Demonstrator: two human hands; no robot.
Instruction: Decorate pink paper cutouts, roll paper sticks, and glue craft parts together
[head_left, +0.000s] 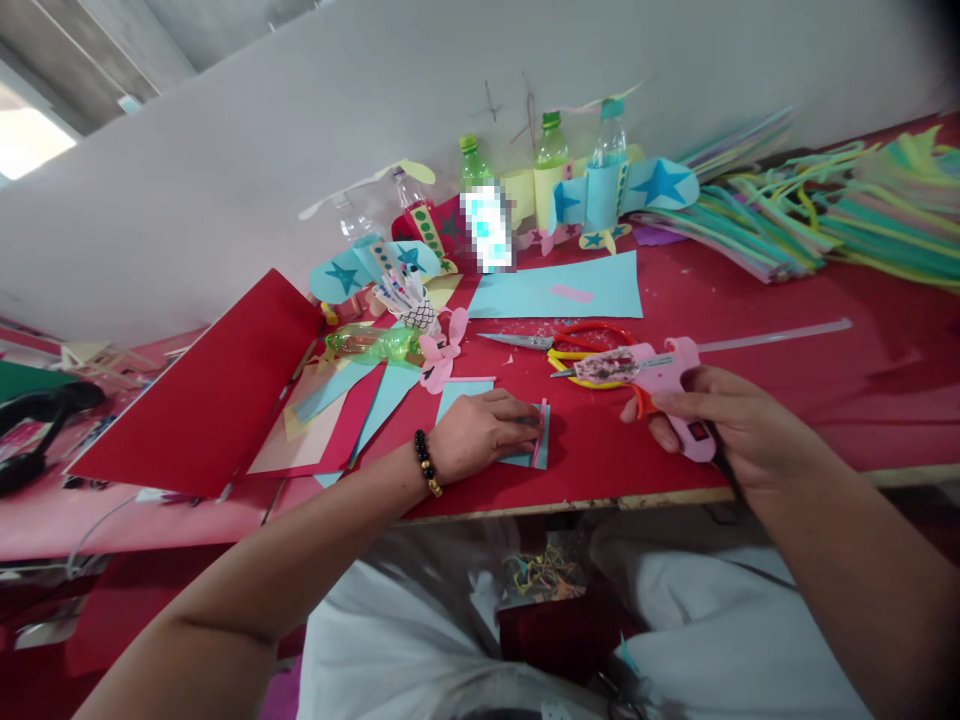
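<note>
My left hand (487,435) lies palm down on the red tabletop, fingers stretched over a piece of light blue paper (454,396). Its fingertips rest by a thin pink strip (537,452) that runs along the paper's right end; the fingers cover part of both. To the right, my right hand (720,420) is wrapped around the handle of a pink glue gun (664,372). The gun's nozzle points left, over scissors with yellow handles (559,362). Just behind lie scissors with orange-red handles (592,328).
Decorated plastic bottles (606,185) with paper wings line the wall. A blue sheet (555,285) lies before them. Pipe cleaners (810,215) are heaped at the right. A green bottle (379,343), a pink paper propeller (444,350) and a red board (202,400) stand left.
</note>
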